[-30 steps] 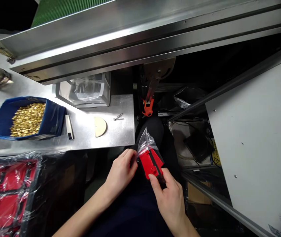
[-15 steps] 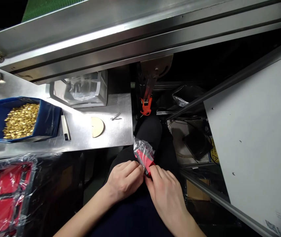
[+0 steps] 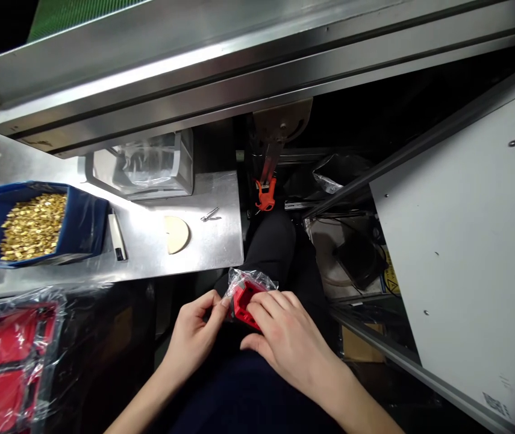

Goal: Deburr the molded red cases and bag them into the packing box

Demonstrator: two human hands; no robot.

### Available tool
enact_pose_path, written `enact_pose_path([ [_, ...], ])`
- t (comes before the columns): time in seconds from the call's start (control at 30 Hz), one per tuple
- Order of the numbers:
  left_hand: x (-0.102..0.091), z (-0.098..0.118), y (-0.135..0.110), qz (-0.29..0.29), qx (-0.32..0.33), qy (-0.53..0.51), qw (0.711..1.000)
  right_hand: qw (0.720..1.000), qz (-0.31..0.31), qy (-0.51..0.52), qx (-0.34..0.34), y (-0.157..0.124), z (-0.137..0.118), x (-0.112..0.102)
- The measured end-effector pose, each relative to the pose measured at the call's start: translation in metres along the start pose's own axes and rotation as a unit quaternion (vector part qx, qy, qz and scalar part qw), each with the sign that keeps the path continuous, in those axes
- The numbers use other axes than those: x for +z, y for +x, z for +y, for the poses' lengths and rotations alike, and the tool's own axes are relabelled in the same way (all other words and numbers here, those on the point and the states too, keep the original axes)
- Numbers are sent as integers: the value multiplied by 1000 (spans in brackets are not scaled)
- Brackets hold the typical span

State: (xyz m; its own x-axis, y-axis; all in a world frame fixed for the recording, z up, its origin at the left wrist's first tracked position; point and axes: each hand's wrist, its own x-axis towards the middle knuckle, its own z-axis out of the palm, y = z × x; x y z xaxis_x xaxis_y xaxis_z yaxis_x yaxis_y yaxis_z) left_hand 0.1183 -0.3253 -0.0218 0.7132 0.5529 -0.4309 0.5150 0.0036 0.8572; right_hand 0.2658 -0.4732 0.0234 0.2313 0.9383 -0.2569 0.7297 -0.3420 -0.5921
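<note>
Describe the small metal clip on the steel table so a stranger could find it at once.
Start at the steel table, left of the hands. Near its right edge lies the small metal clip, right of the pale half-round disc. It alone is thin, shiny and wiry.

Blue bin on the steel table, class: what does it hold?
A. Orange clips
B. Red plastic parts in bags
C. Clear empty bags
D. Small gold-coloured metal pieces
D: the blue bin at the left of the steel table is heaped with small gold-coloured metal pieces; the red part in its clear bag is held between the left hand and right hand, away from the bin.
</note>
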Motion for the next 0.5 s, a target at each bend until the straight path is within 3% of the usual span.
enact_pose_path([
  [0.1,-6,-2,-1,-14,19,22,999,999,-3,20,35,-1,9,-4],
  [0.27,-11,-2,-3,-21,82,80,993,997,8,-57,60,5,21,-6],
  [0.37,-12,-4,-2,2,80,91,993,994,2,-99,37,4,26,-9],
  [0.5,-12,-7,1,22,49,100,994,990,-27,-127,-45,-6,32,-17],
])
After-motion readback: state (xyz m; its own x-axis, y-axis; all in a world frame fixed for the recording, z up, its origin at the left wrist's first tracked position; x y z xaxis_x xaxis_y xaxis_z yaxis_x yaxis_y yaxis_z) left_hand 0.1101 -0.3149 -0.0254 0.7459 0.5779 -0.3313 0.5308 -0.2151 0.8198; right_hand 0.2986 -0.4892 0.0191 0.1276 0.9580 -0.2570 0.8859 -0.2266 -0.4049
